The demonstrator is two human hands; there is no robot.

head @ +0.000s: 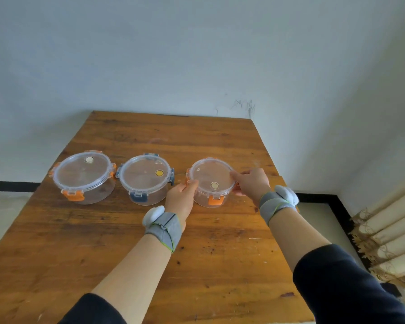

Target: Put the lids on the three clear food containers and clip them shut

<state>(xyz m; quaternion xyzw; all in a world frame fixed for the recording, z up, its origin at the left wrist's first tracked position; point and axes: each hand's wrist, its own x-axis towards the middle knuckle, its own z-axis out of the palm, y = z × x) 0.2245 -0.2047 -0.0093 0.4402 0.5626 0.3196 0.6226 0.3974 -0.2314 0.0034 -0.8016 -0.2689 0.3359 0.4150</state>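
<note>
Three round clear containers stand in a row on the wooden table (pixel 150 253), each with a lid on top. The largest container (pixel 83 177), at the left, has orange clips. A middle container (pixel 146 180) has blue-grey clips. The smallest container (pixel 212 181), at the right, has orange clips, and its front clip hangs down. My left hand (pixel 181 198) grips this container's left side, thumb on the lid rim over the left clip. My right hand (pixel 250 181) holds its right side, fingers on the lid edge and covering the right clip.
The table's far edge meets a pale wall. Its right edge runs just past my right hand, with floor below. A beige fringed curtain (pixel 388 235) hangs at the far right. Both wrists wear grey bands.
</note>
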